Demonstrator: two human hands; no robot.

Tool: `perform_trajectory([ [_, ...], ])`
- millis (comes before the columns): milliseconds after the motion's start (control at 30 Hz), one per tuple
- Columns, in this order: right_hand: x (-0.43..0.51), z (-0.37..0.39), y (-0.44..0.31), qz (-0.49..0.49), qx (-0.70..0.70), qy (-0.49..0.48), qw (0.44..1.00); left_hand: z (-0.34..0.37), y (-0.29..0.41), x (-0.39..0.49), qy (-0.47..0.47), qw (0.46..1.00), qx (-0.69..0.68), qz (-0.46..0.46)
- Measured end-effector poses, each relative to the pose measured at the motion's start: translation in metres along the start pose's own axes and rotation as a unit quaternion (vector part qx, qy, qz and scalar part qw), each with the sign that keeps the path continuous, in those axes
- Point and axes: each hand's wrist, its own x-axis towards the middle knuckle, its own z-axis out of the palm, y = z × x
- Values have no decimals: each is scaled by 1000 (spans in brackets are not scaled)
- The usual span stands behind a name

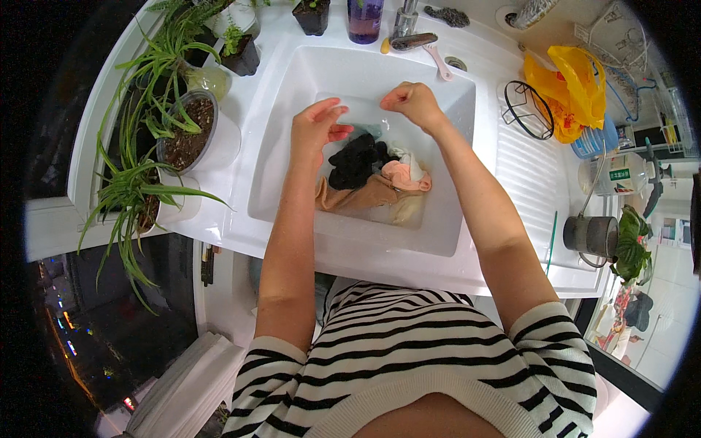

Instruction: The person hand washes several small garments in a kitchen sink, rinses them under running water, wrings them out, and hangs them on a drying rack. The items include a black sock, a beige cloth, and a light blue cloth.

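Before me is a white sink basin [361,235] with wet clothing at its bottom. My left hand [320,128] hangs over the basin's left part, its fingers apart and holding nothing I can see. Over the far right part, my right hand [413,104] has its fingers curled together, with nothing visible in them. A small bright spot shows just below its fingertips. Beneath and between the hands lie a black cloth [356,161], a tan cloth [361,196], a peach-pink cloth [405,175] and a pale yellowish cloth [408,209].
Potted spider plants [194,131] crowd the left ledge. Behind the basin stand a purple bottle [364,22], a faucet [411,41] and a pink-handled brush [438,63]. To the right are a ribbed washboard [526,180], black wire rack [528,109], yellow plastic bag [572,87] and grey watering can [590,236].
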Motion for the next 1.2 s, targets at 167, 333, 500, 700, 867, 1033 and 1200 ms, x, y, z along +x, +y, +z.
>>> perform_trajectory([
  [167, 10, -7, 63, 231, 84, 73, 967, -10, -19, 24, 100, 994, -38, -5],
  [333, 7, 2, 104, 296, 139, 131, 936, -14, -35, 45, 99, 990, -103, 4],
  [500, 4, -15, 86, 142, -114, 203, 962, -25, -49, 62, 157, 985, -71, 11],
  [700, -7, -57, 48, 27, -281, 263, 923, -25, -66, 71, 178, 979, 85, -46],
  [867, -9, -89, 52, 19, -426, 212, 879, -19, -86, 66, 114, 982, 140, -59],
  [1033, -19, -108, 72, 68, -446, 187, 873, -12, -100, 61, 72, 971, 225, -19],
  [1200, -35, -111, 77, 105, -396, 190, 892, -7, -108, 58, 37, 964, 265, -1],
])
